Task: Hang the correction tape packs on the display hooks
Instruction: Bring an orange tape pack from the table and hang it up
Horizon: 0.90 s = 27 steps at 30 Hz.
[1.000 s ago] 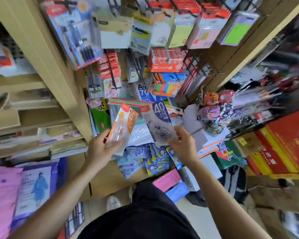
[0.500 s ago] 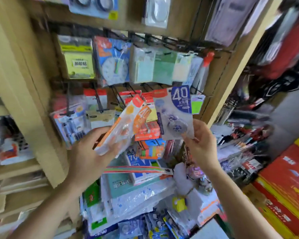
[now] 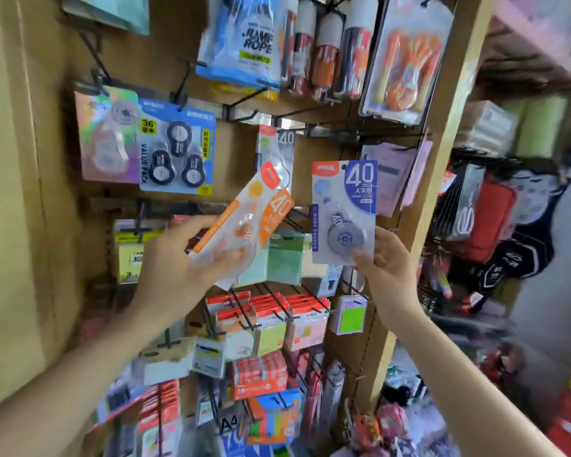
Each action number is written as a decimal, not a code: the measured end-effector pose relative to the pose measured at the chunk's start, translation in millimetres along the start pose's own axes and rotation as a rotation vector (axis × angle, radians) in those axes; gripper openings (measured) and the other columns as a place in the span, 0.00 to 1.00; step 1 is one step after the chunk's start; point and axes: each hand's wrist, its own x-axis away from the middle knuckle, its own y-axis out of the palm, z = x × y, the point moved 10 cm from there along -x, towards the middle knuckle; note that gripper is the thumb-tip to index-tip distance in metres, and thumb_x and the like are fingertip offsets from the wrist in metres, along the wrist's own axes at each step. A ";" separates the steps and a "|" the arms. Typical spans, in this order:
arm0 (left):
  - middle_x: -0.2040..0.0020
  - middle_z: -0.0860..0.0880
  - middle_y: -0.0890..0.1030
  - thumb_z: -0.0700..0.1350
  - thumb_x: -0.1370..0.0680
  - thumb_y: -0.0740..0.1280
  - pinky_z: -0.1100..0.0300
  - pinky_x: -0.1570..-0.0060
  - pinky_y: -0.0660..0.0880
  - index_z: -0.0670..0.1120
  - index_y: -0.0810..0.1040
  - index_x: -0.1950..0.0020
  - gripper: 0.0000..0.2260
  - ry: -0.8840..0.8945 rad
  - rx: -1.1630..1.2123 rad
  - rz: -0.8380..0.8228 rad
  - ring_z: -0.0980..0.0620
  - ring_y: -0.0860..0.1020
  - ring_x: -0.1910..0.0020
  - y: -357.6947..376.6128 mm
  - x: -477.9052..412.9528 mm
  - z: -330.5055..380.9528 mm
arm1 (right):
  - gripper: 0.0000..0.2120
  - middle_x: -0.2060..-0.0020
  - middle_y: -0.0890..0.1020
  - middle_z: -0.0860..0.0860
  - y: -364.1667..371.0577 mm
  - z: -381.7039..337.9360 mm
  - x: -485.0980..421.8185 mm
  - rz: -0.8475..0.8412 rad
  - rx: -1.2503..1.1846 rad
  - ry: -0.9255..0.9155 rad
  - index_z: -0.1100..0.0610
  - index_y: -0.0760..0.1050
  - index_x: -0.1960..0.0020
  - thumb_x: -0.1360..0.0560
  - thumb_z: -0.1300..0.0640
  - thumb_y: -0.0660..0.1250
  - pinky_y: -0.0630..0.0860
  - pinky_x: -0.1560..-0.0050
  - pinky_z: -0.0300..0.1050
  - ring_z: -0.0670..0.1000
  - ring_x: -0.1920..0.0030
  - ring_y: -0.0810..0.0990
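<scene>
Correction tape sits mid-frame in two carded packs: the blue-and-white pack [image 3: 343, 212] is pinched at its lower edge by the fingers of the right hand [image 3: 389, 262], the orange-and-white pack [image 3: 244, 222] gripped, tilted, in the left hand [image 3: 175, 258]; I'd level the blue card's hole with a black wire hook [image 3: 360, 136] before sliding it on.

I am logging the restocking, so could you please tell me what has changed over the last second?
Both hands rose from the low stock pile to the display hooks. Unchanged: the left hand holds the orange pack tilted, the right hand pinches the blue pack upright; neither is hung.
</scene>
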 end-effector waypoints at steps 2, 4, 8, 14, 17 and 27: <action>0.55 0.63 0.83 0.55 0.32 0.76 0.65 0.61 0.74 0.54 0.83 0.45 0.17 0.030 0.004 -0.002 0.61 0.81 0.58 2.5 -21.3 6.6 | 0.15 0.49 0.85 0.51 -3.5 -13.8 -26.3 0.011 0.029 -0.036 0.52 0.77 0.40 0.24 0.65 0.70 0.82 0.53 0.48 0.55 0.51 0.84; 0.57 0.64 0.83 0.54 0.33 0.76 0.70 0.63 0.71 0.53 0.83 0.46 0.16 0.056 -0.014 0.009 0.63 0.80 0.60 1.2 -39.2 10.4 | 0.15 0.50 0.85 0.51 -3.0 -26.1 -52.6 0.016 0.059 -0.050 0.50 0.77 0.40 0.24 0.64 0.70 0.81 0.55 0.47 0.52 0.52 0.84; 0.58 0.62 0.83 0.51 0.33 0.79 0.70 0.66 0.71 0.56 0.82 0.48 0.15 0.052 -0.048 0.057 0.63 0.80 0.61 -6.2 -63.4 5.4 | 0.16 0.47 0.84 0.48 8.3 -40.0 -98.3 0.005 0.048 -0.046 0.50 0.75 0.36 0.23 0.61 0.70 0.81 0.50 0.45 0.47 0.48 0.84; 0.57 0.57 0.84 0.58 0.37 0.74 0.67 0.65 0.73 0.57 0.82 0.48 0.18 -0.047 -0.027 -0.053 0.60 0.80 0.59 7.8 -97.5 -28.7 | 0.14 0.45 0.82 0.50 35.6 -23.4 -134.7 -0.013 0.117 0.022 0.54 0.76 0.38 0.23 0.62 0.69 0.83 0.47 0.54 0.52 0.45 0.82; 0.55 0.53 0.84 0.52 0.32 0.78 0.61 0.60 0.72 0.51 0.84 0.47 0.16 -0.074 0.012 -0.092 0.57 0.80 0.57 13.6 -108.1 -39.0 | 0.13 0.49 0.84 0.49 48.9 -12.3 -133.5 -0.043 0.041 0.064 0.48 0.78 0.44 0.23 0.63 0.69 0.83 0.49 0.50 0.51 0.48 0.84; 0.58 0.56 0.85 0.59 0.35 0.77 0.51 0.57 0.75 0.56 0.84 0.53 0.14 -0.024 -0.071 -0.218 0.55 0.82 0.58 13.8 -125.2 -37.1 | 0.12 0.50 0.85 0.53 56.4 21.0 -115.0 -0.020 -0.135 0.170 0.53 0.80 0.42 0.23 0.66 0.69 0.81 0.60 0.41 0.52 0.53 0.85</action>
